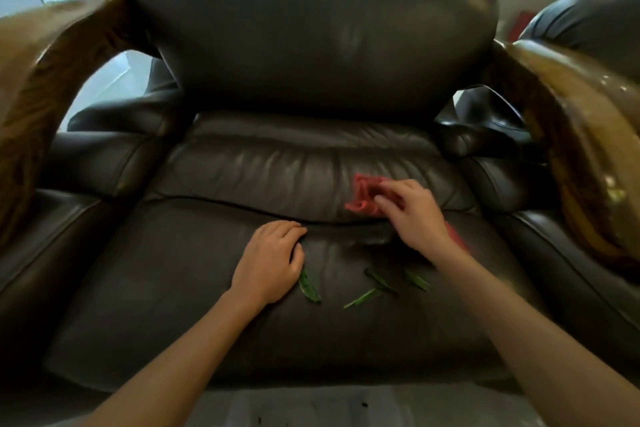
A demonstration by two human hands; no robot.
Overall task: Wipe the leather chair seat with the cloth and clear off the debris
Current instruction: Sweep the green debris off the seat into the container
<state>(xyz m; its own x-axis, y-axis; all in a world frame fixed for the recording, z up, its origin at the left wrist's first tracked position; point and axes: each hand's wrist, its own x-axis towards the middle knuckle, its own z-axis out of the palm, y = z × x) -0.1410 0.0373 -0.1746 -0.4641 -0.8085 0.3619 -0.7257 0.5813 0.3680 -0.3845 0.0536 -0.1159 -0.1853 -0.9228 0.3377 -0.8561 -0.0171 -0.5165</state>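
Observation:
A dark brown leather chair seat (180, 288) fills the middle of the view. A crumpled red cloth (362, 192) lies near the seat's back crease on the right, and my right hand (414, 215) is closed on it, fingers curled over its folds. My left hand (272, 262) rests flat on the seat centre, fingers slightly apart, holding nothing. Several green leaf pieces lie on the seat in front of the hands: one leaf (309, 286) touches the left hand's edge, and other leaves (379, 282) lie below my right wrist.
The padded backrest (311, 28) rises behind the seat. Glossy wooden armrests curve on the left (41, 80) and right (581, 135), with leather side cushions under them. A second dark chair (595, 10) stands at the far right. Grey floor (311, 406) shows below the seat's front edge.

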